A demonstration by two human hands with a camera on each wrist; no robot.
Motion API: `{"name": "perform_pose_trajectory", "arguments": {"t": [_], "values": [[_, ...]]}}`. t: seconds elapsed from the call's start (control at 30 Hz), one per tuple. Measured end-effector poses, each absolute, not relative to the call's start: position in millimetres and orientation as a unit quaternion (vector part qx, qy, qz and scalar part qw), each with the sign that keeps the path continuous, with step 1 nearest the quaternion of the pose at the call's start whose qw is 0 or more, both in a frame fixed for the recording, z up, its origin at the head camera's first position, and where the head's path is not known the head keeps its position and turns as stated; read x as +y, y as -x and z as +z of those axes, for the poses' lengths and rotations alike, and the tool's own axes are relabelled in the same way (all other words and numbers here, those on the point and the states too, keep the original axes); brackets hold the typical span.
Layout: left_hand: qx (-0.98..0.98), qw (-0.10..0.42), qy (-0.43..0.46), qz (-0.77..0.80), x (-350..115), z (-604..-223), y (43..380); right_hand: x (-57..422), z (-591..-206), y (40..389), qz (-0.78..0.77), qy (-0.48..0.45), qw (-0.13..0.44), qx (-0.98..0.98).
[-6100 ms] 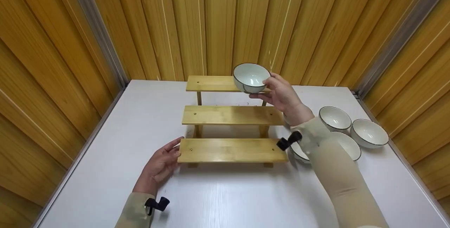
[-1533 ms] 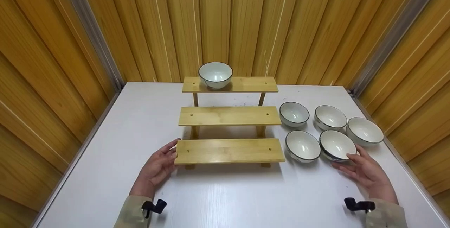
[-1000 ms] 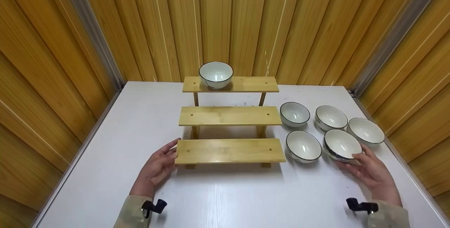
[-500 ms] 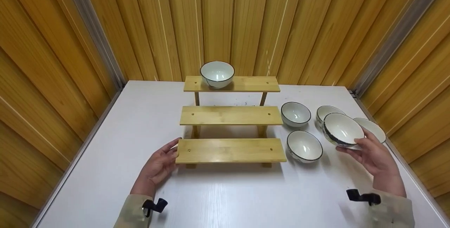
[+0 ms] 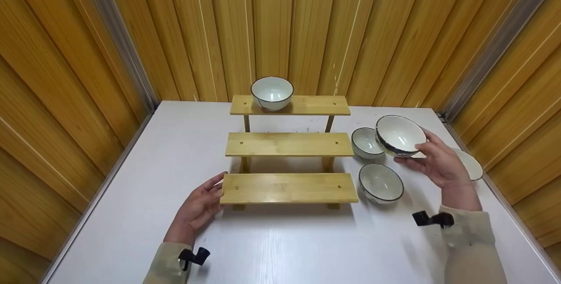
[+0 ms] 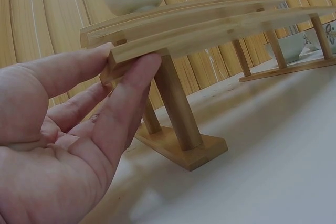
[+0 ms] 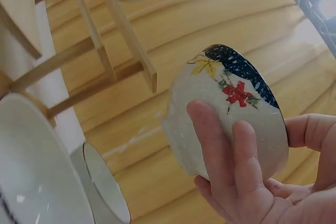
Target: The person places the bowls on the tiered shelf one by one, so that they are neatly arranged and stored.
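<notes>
My right hand (image 5: pixel 442 165) holds a white bowl (image 5: pixel 399 133) in the air, thumb at the rim and fingers under its side. In the right wrist view this bowl (image 7: pixel 236 124) shows a red flower, a yellow leaf and a dark blue speckled patch. My left hand (image 5: pixel 199 205) pinches the left end of the lowest board of a three-step wooden display rack (image 5: pixel 289 187); the left wrist view shows its fingers (image 6: pixel 126 98) against the board's end. A bowl (image 5: pixel 272 93) with a dark rim stands upright on the top board, left of its middle.
Right of the rack stand two bowls, a rear one (image 5: pixel 366 143) and a front one (image 5: pixel 381 183). Another bowl (image 5: pixel 469 165) shows partly behind the right wrist. Wood-patterned panels (image 5: pixel 271 25) enclose the white table (image 5: pixel 271 249) at the back and sides.
Since setting a bowl on the top board, my right hand has taken another bowl from the right group, lifted it and moved it back and left. My left hand stays at the rack.
</notes>
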State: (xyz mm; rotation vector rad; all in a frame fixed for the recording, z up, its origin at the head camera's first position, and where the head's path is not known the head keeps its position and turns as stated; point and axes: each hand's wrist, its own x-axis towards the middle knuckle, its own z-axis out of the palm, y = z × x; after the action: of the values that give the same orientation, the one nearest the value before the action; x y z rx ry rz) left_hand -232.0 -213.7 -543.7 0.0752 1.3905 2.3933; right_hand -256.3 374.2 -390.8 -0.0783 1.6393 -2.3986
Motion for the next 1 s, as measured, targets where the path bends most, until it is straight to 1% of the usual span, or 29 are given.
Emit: {"name": "perform_pose_trajectory", "arguments": {"t": [0.2,0.63,1.0], "values": [[0.496,0.182,-0.024,0.848,-211.1,-545.1,232.6,345.5,-373.7,276.9,-0.805,0.029,0.129,0.578],[0.496,0.182,-0.011,0.849,-212.2,-544.6,231.1,274.4,-346.9,323.3,-0.789,-0.007,0.104,0.606],[0.476,0.184,-0.02,0.859,-212.4,-545.7,231.2,225.0,-341.7,362.6,-0.766,-0.021,0.087,0.637]]}}
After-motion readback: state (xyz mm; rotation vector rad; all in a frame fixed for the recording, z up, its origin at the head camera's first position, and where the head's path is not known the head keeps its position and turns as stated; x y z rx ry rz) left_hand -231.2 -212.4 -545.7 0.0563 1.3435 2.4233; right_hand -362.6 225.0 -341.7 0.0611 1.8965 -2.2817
